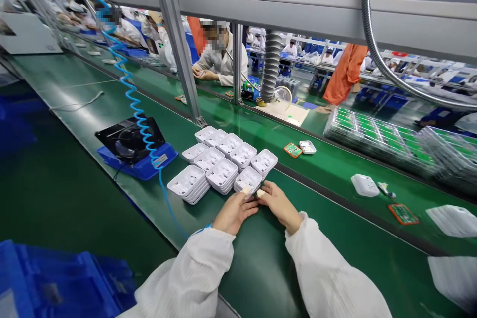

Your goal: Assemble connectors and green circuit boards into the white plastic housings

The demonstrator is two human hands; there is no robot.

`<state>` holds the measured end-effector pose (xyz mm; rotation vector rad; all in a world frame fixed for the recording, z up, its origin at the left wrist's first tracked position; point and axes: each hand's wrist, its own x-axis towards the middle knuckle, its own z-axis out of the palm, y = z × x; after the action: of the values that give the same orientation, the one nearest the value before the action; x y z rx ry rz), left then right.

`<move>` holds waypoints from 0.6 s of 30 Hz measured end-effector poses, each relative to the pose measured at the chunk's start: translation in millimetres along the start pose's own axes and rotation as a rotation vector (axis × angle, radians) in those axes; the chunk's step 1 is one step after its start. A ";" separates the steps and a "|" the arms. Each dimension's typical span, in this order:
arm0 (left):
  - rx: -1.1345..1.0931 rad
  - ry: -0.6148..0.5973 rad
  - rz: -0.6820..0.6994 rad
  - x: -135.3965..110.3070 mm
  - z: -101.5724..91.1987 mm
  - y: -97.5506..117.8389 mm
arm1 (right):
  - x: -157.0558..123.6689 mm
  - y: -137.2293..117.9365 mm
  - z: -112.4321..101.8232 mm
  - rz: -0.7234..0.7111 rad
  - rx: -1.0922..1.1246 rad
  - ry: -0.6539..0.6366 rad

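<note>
My left hand (pixel 234 211) and my right hand (pixel 279 204) meet over the green belt (pixel 261 268), fingers pinched together on a small dark part I cannot make out between them. Taped fingertips show on both hands. Just beyond my fingers sit several stacks of white plastic housings (pixel 223 161), the nearest stack (pixel 248 180) touching my fingertips. Both arms wear white sleeves.
A black fan on a blue base (pixel 134 149) with a blue coiled hose (pixel 126 84) stands left. A green circuit board (pixel 292 149), white housings (pixel 364 185) and trays of boards (pixel 376 136) lie right. Blue bins (pixel 55 283) sit near left. Other people work across the line.
</note>
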<state>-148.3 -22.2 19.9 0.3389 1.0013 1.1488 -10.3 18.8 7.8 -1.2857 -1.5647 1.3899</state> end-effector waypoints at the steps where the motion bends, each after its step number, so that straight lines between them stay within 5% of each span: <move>1: -0.001 0.003 -0.017 -3.5 -1.0 2.2 | -3.8 1.7 -14.5 -0.036 -0.108 0.025; 3: -0.015 -0.008 -0.045 -11.1 -3.8 6.7 | -9.4 5.7 -55.6 -0.164 -0.379 0.111; 6: -0.016 -0.019 -0.076 -20.8 -7.7 12.4 | -10.9 16.9 -138.1 -0.323 -0.824 0.442; 10: 0.069 0.010 -0.081 -27.8 -10.7 14.4 | -6.9 47.0 -235.8 -0.011 -1.199 0.854; 14: 0.286 0.088 -0.050 -42.5 -10.7 7.2 | 0.3 80.3 -276.0 0.306 -1.242 0.937; 16: 0.571 0.111 0.023 -56.4 -4.0 3.2 | 6.1 91.3 -280.3 0.308 -1.252 0.871; 18: 1.002 -0.017 0.245 -68.1 12.2 2.4 | 11.9 97.2 -280.5 0.261 -1.284 0.849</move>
<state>-143.9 -77.6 61.1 1.2897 1.5002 0.7690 269.5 111.4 -30.3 -2.3936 -1.6017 -0.3443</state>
